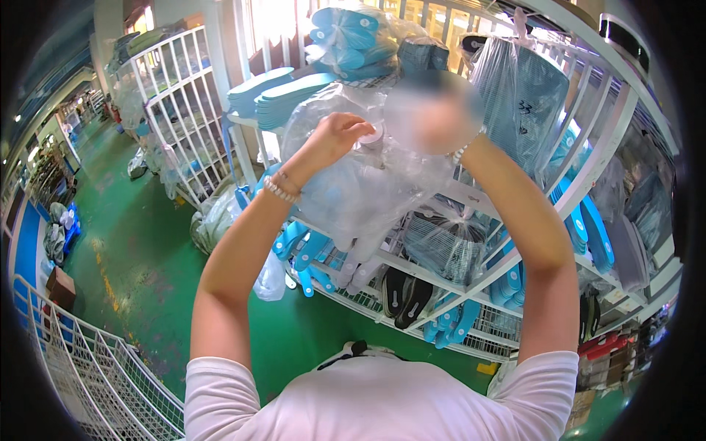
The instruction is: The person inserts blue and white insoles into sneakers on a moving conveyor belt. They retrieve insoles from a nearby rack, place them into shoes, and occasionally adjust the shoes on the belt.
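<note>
My left hand (340, 137) is raised over a large clear plastic bag (331, 195), its fingers loosely bent, slightly apart and pointing right. I see nothing gripped in them. By its fingertips is a small whitish round thing (373, 138), too unclear to name. My right hand (441, 121) is at the bag's upper right; a blurred patch hides its fingers and whatever they may hold. The bag hangs over the front of a white metal rack (471, 197). Stacked light-blue insoles (290, 99) lie just beyond my left hand.
Bagged blue insoles (346, 37) and a tall bag of dark grey sheets (522, 95) stand at the back. Lower shelves hold black insoles (406, 298) and a grey bundle (445, 242). A wire cart (88, 367) is at lower left, on a green floor (132, 242).
</note>
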Available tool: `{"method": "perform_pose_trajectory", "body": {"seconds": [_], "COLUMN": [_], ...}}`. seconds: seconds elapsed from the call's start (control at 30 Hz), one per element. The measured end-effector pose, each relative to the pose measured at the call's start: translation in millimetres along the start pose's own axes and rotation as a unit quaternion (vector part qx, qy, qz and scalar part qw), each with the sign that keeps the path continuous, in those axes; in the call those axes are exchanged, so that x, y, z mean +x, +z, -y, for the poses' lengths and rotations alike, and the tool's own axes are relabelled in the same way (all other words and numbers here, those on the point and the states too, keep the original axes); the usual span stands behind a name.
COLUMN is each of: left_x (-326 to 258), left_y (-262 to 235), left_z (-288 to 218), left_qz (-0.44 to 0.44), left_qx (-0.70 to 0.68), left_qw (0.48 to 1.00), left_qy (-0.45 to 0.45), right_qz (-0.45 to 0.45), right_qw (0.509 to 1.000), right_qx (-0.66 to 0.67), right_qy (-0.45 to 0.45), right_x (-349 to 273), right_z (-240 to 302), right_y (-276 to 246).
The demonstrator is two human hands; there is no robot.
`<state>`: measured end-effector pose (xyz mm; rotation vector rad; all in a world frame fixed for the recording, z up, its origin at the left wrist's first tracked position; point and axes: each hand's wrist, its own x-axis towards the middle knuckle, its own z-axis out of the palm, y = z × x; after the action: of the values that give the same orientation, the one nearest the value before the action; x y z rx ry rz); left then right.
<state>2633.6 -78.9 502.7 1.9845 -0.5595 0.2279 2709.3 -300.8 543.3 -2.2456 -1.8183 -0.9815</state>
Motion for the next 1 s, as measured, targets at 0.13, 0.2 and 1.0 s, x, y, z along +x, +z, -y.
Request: {"method": "perform_pose_trajectory", "body": {"seconds": [0.13, 0.2, 1.0], "left_x": [37.2, 58.0, 115.9], "left_y": [3.2, 1.6, -26.6], "left_z": [37.4, 54.6, 27.1], "left_qz": [-0.097, -0.133, 0.159], "left_qx": [0.340, 0.380, 0.346], "left_qw": [0.934, 0.911, 0.924], "left_qy": [0.048, 0.086, -0.029], "right_qz": [-0.054, -0.078, 0.163], "right_qw": [0.998, 0.996, 0.890], "right_qx": [-0.013, -0.027, -0.156], "right_qy": [0.033, 0.044, 0.396], "right_x": [-10.3, -7.7, 40.8], "right_z": [-17.5, -25.3, 25.8], "right_y": [25.9, 35.2, 42.0]}}
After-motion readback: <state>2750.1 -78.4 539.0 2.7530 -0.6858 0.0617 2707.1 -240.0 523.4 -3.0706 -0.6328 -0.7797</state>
